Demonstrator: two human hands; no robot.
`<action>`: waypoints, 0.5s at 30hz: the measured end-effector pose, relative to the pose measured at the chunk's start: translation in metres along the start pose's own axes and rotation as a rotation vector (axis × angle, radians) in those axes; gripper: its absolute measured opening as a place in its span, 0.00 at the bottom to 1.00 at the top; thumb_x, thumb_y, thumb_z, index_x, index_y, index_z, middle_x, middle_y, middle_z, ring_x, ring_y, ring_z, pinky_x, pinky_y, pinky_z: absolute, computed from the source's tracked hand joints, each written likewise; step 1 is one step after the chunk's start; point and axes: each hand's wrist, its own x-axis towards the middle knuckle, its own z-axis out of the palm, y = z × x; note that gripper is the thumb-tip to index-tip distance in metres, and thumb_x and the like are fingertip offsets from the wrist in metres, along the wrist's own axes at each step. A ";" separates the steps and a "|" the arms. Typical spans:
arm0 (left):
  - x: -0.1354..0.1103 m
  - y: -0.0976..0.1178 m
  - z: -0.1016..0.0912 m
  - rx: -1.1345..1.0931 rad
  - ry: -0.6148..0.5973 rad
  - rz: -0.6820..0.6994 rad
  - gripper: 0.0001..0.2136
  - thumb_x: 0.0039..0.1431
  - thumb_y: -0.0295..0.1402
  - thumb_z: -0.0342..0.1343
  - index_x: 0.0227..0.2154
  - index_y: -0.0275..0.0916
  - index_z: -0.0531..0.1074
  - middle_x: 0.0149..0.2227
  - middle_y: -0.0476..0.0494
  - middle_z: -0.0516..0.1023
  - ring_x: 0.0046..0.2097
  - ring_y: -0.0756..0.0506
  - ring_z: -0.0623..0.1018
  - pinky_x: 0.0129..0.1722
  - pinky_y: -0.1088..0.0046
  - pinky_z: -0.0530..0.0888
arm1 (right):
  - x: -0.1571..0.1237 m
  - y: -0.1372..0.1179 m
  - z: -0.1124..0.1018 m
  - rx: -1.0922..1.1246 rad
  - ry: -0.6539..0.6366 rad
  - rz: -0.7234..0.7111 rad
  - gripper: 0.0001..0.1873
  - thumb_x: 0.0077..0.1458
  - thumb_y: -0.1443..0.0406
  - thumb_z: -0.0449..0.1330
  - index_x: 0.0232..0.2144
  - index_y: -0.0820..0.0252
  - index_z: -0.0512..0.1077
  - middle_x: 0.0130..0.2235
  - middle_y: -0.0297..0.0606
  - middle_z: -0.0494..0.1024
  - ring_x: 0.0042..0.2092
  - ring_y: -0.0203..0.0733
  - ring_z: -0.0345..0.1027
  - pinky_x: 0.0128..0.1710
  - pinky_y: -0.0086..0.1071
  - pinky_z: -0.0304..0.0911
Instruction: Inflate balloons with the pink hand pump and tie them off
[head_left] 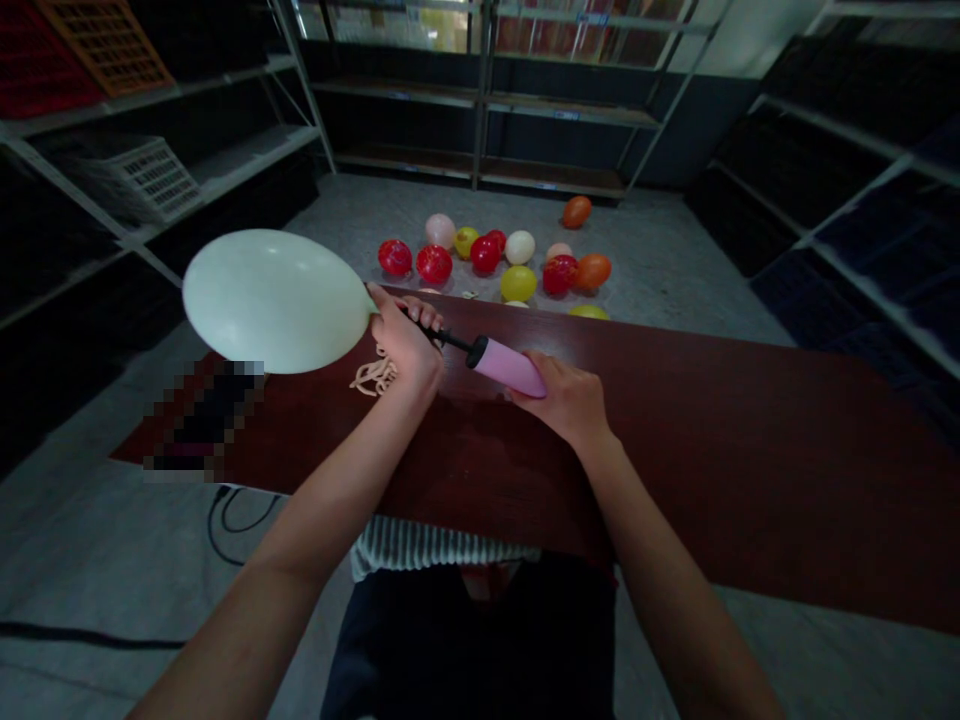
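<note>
A large pale mint balloon (pixel 274 300), blown up, sticks out to the left above the brown table (pixel 712 430). My left hand (pixel 405 335) is closed round its neck and the black end of a hand balloon pump (pixel 504 364); the fingers hide where they join. Wrapped about the pump's pink barrel is my right hand (pixel 574 398). A stretch of black rod shows between barrel and left hand. Beneath the left wrist lies a tangle of beige, cord-like strands (pixel 373 375), partly hidden.
Several blown-up balloons, among them a yellow one (pixel 518 284) and an orange one (pixel 577 212), lie on the floor beyond the table. Shelving (pixel 480 100) stands behind and at both sides. A pixelated dark object (pixel 214 410) lies at the table's left end. Black cables (pixel 90 634) cross the floor.
</note>
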 end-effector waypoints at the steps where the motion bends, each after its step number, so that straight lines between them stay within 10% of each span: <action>1: -0.006 -0.004 0.001 0.003 -0.016 -0.017 0.23 0.71 0.46 0.51 0.22 0.40 0.56 0.17 0.56 0.53 0.16 0.53 0.57 0.16 0.76 0.55 | 0.000 -0.002 0.000 0.015 -0.001 -0.001 0.27 0.57 0.50 0.61 0.53 0.60 0.74 0.44 0.46 0.84 0.38 0.46 0.77 0.34 0.34 0.62; 15: 0.007 0.020 0.006 0.073 -0.057 -0.010 0.24 0.67 0.49 0.56 0.23 0.41 0.54 0.19 0.56 0.52 0.18 0.54 0.56 0.18 0.76 0.56 | 0.004 -0.004 -0.015 -0.059 0.068 -0.104 0.27 0.63 0.47 0.58 0.54 0.59 0.73 0.43 0.44 0.83 0.37 0.44 0.76 0.35 0.34 0.62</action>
